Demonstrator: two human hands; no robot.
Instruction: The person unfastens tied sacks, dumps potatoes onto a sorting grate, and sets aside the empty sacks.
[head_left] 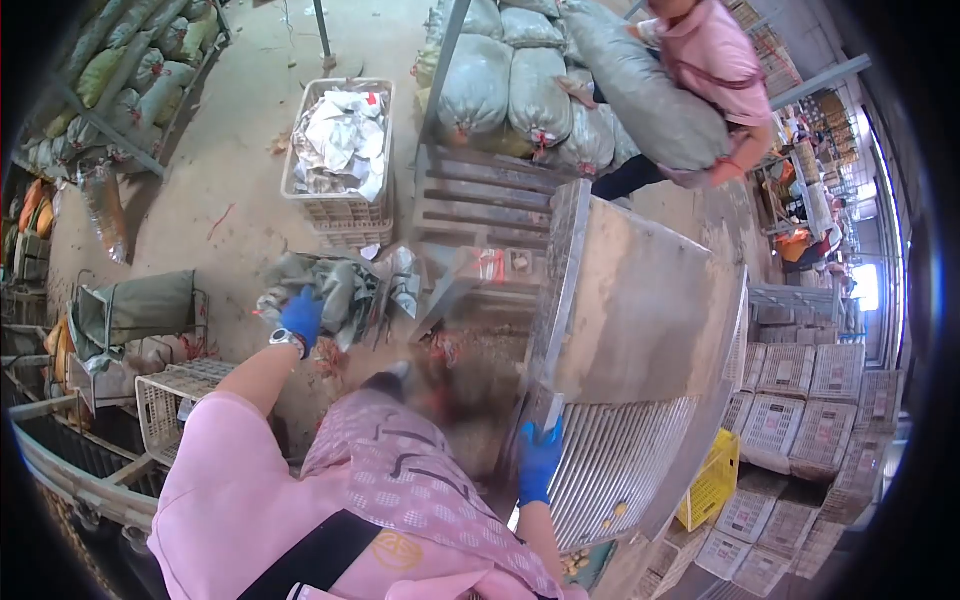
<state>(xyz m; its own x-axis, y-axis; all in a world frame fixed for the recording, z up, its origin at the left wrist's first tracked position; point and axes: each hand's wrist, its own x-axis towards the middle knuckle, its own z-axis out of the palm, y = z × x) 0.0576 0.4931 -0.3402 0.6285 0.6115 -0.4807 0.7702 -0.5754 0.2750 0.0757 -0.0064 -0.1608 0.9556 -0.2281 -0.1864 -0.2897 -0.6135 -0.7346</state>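
Observation:
My left hand (301, 316), in a blue glove, reaches down to the left and is closed on a crumpled grey-green woven sack (340, 290). Its fingertips are partly hidden in the folds. The sack hangs slack over the floor. My right hand (541, 463), also gloved in blue, grips the near metal edge of a sloping sorting table (640, 300). That table has a worn flat upper part and a ribbed roller section (620, 450), where a few small yellowish pieces lie.
Another person (710, 70) in pink carries a full sack (650, 90) beside stacked sacks (475, 85). A crate of white scraps (340, 185) stands ahead. Stacked crates (800, 380) and a yellow crate (708, 480) are right; a plastic crate (165, 410) and a green-covered frame (135, 310) are left.

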